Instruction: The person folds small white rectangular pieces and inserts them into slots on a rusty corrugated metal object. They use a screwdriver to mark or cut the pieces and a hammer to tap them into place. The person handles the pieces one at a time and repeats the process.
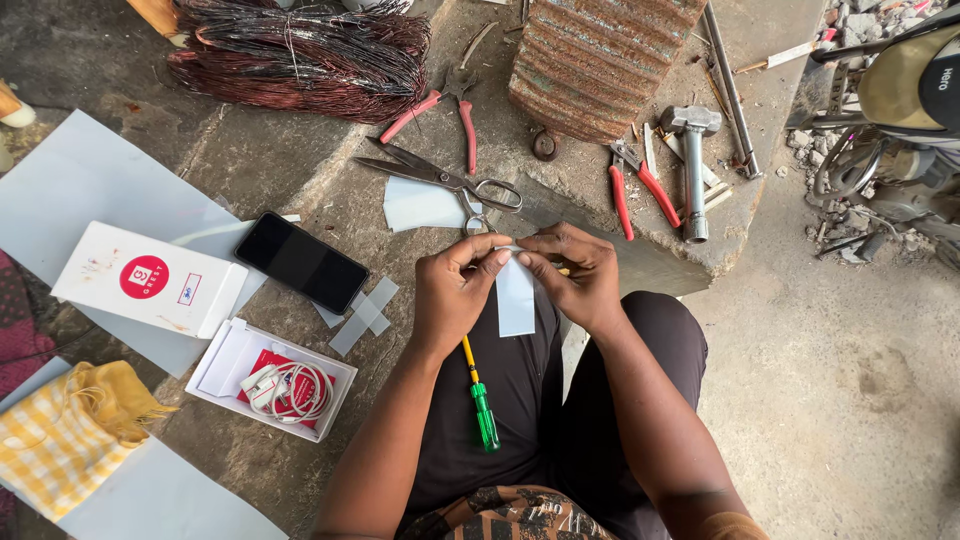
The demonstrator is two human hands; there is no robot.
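My left hand (455,290) and my right hand (575,275) meet above my lap, both pinching the top edge of a small white paper strip (516,298) that hangs down between them. A screwdriver (481,400) with a yellow shaft and green handle lies on my left thigh, just below the left hand. Steel scissors (445,178) rest on the stone slab right beyond my fingers, next to a cut sheet of white paper (420,206).
A black phone (302,261) lies left of the hands, with clear strips (362,313), an open white box (270,380) holding a cable, and its lid (150,280). Farther back lie red-handled pliers (455,105), a copper wire coil (300,55), a hammer (693,165) and cutters (640,185).
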